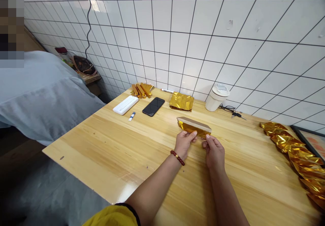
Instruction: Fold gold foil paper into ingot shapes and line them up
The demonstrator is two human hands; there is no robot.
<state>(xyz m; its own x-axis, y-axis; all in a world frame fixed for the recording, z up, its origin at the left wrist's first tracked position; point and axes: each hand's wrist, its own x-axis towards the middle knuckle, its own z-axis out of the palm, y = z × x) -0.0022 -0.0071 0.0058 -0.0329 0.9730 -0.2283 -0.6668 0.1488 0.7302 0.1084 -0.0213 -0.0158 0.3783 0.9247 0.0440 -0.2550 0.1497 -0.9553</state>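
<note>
Clock directions are taken around the folded gold piece, with twelve at the tiled wall and six at the wearer. At far left, between nine and ten o'clock, another person in a pale blue shirt sits beside the table. On its far left corner, at ten o'clock, lie gold strips; nearer are a white flat block, a small blue-and-white stick and a dark phone. At eleven o'clock is a gold packet, a pen just behind it.

Next comes the left hand, a dark red bead bracelet at its wrist. It pinches the near edge of the folded gold piece around mid-length, thumb above; the piece lies at about one o'clock from this hand. Its long axis slants from roughly ten o'clock to four (a pale strip runs along its far side), and its left end juts free beyond the left hand. The right hand grips the near edge at the four o'clock end, thumb also on top, so most of the piece lies at about ten o'clock from it. Both hands touch the piece; the right is nearer its right tip.

Farther right, a lidded white cup is at one o'clock, glasses and keys past two, and overlapping gold shapes between three and four.
</note>
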